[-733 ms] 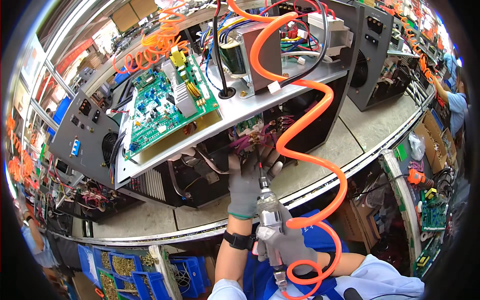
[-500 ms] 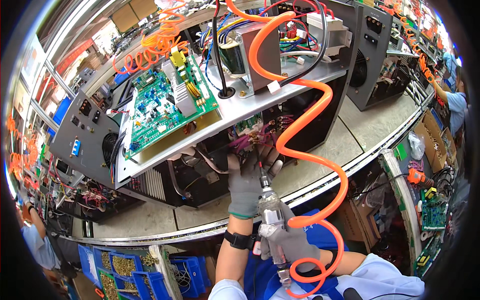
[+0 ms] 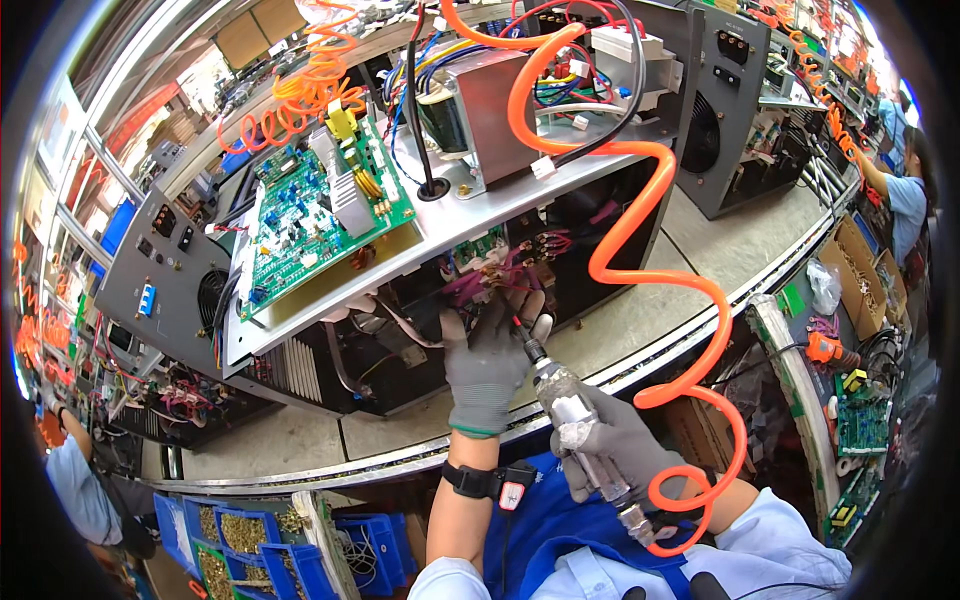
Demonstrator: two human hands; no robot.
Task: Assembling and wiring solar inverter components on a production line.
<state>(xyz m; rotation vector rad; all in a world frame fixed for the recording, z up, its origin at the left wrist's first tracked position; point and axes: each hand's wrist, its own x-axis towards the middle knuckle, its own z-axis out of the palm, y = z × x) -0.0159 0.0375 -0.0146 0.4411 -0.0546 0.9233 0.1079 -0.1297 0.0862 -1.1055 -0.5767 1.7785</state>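
Note:
My right hand (image 3: 632, 440), in a grey glove, is wrapped round a silver air screwdriver (image 3: 572, 408) that slants up and to the left. Its thin bit points into the open lower bay of a metal equipment chassis (image 3: 465, 222). Right beside the bit, my gloved left hand (image 3: 485, 372) reaches into the bay, with its fingers curled at a cluster of purple wires (image 3: 470, 288). What the left fingertips hold is hidden. On top of the chassis lie a green circuit board (image 3: 300, 240) and a boxed transformer (image 3: 490, 110).
An orange coiled air hose (image 3: 715, 330) loops from above down to the screwdriver. Blue bins (image 3: 285, 570) of small brass-coloured parts stand at lower left. A second grey chassis (image 3: 725, 120) stands to the right. Co-workers' arms show at both edges.
My right hand and the screwdriver have shifted right, and the tool leans more to the left at its tip. The hose loop has swung right. My left hand stays at the wires.

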